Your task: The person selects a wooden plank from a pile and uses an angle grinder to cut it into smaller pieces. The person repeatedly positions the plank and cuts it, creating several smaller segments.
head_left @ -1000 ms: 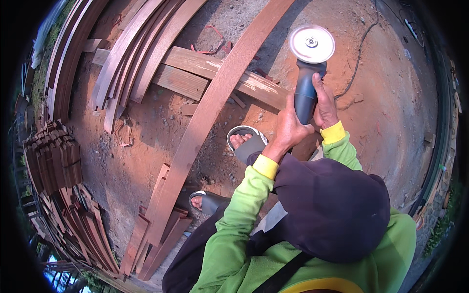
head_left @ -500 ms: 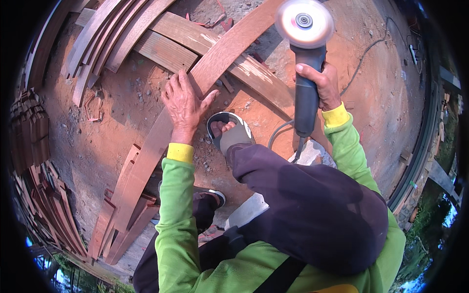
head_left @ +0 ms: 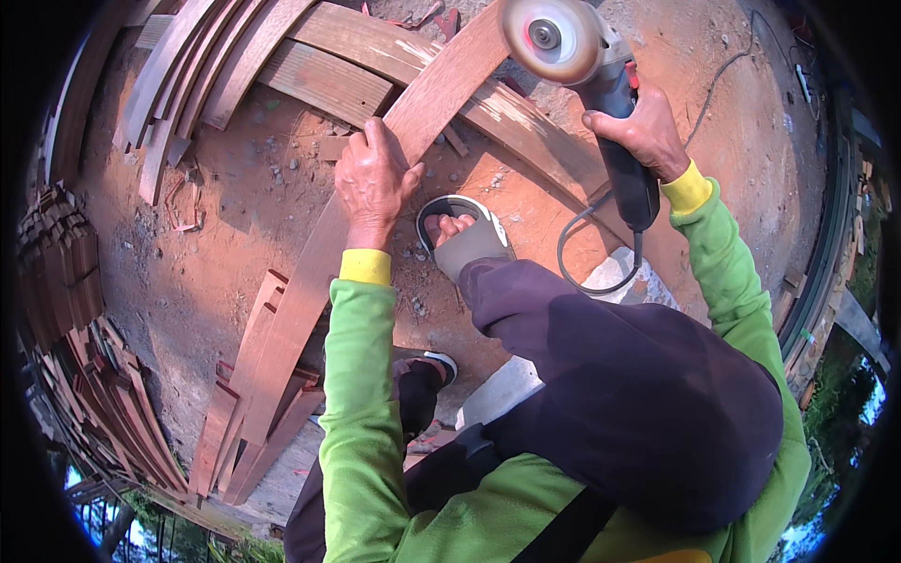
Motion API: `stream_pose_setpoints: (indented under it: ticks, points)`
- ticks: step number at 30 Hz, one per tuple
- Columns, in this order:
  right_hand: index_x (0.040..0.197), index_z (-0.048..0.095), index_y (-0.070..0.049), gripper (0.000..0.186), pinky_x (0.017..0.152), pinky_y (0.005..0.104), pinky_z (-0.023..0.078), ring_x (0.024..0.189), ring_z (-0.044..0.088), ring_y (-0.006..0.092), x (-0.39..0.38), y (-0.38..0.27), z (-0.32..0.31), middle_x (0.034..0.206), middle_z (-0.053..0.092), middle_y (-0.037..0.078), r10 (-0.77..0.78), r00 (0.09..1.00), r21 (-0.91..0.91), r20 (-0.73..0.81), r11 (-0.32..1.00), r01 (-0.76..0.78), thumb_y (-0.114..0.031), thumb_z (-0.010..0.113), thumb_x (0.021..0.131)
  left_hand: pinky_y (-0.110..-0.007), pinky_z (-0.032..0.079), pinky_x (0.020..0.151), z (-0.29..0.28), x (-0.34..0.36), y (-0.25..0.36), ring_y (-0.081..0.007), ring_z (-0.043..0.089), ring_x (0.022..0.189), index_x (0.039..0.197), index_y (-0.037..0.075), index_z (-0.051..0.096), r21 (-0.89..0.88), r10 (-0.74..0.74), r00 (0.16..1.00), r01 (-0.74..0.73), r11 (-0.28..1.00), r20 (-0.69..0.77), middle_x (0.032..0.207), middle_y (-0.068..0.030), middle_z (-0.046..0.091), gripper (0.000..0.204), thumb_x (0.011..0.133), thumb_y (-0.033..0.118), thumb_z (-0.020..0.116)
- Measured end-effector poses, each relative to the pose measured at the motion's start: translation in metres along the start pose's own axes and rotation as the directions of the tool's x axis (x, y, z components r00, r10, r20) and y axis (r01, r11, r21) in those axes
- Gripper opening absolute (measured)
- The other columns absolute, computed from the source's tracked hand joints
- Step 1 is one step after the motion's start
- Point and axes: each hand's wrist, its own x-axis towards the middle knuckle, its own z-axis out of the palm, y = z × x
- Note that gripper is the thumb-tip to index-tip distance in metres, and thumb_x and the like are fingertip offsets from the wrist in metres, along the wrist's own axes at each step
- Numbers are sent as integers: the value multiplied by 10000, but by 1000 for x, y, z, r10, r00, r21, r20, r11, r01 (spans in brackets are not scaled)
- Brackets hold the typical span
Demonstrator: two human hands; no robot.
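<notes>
My left hand (head_left: 377, 183) grips a long reddish-brown plank (head_left: 441, 84) that runs diagonally from lower left to the top, its fingers curled on the upper face. In my right hand (head_left: 648, 131) is a black angle grinder (head_left: 627, 192), held by its body. Its disc (head_left: 549, 42) is at the plank's upper end, looking blurred; I cannot tell whether it touches the wood. A dark cord (head_left: 591, 289) loops from the tool's rear. Beneath the plank lie crossing boards (head_left: 328, 80). My sandalled foot (head_left: 465, 235) is just right of the plank, near my left hand.
Curved stacked boards (head_left: 178, 75) lie upper left. Bundled short timber (head_left: 61, 263) and loose strips (head_left: 113, 403) line the left side. More planks (head_left: 235, 432) lie lower left. Pale concrete pieces (head_left: 497, 394) sit by my legs. Rubble dots the reddish dirt ground (head_left: 225, 235).
My left hand left the grinder and took hold of the plank. My right hand has moved rightward with the grinder, whose disc now tilts up-left toward the plank's upper end.
</notes>
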Motion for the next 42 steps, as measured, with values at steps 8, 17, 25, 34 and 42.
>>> stream_pose_setpoints:
  ticks: [8, 17, 25, 34, 42]
  points:
    - [1125, 579, 18, 596, 797, 367, 519, 830, 650, 253, 2, 24, -2, 932, 664, 157, -121, 993, -282, -10, 953, 114, -261, 807, 650, -445, 509, 728, 3, -2, 7, -344, 619, 859, 1165, 55, 469, 2, -12, 1000, 12, 1000, 24, 942, -157, 572, 763, 592, 338, 885]
    - [1115, 550, 33, 601, 784, 376, 526, 819, 661, 284, 3, 18, 1, 918, 660, 182, -43, 997, -293, 70, 954, 62, -258, 790, 647, -428, 527, 728, 5, -2, 4, -338, 628, 861, 1168, 62, 468, 34, -7, 1000, 7, 999, 19, 939, -145, 579, 777, 582, 356, 885]
    - [1055, 521, 111, 624, 721, 404, 541, 775, 686, 374, 7, 22, 2, 846, 659, 263, -138, 987, -293, 86, 943, 158, -267, 796, 642, -447, 541, 733, -3, -1, 6, -354, 645, 863, 1193, 73, 463, 3, -38, 996, 38, 999, 77, 963, -155, 590, 780, 586, 324, 883]
    - [1089, 523, 107, 647, 728, 397, 541, 785, 689, 368, 6, 24, 1, 854, 666, 256, -176, 979, -250, 104, 948, 197, -269, 803, 642, -456, 543, 728, 0, -3, 4, -360, 645, 869, 1207, 88, 466, -8, -25, 998, 26, 1000, 57, 956, -153, 592, 782, 588, 320, 884]
    - [1064, 517, 133, 652, 723, 412, 544, 785, 690, 386, 8, 31, 2, 850, 657, 287, -184, 975, -318, 124, 923, 215, -285, 797, 649, -457, 528, 748, 0, -2, 6, -373, 638, 895, 1270, 80, 480, -5, -30, 996, 30, 1000, 82, 1015, -162, 609, 801, 610, 342, 850]
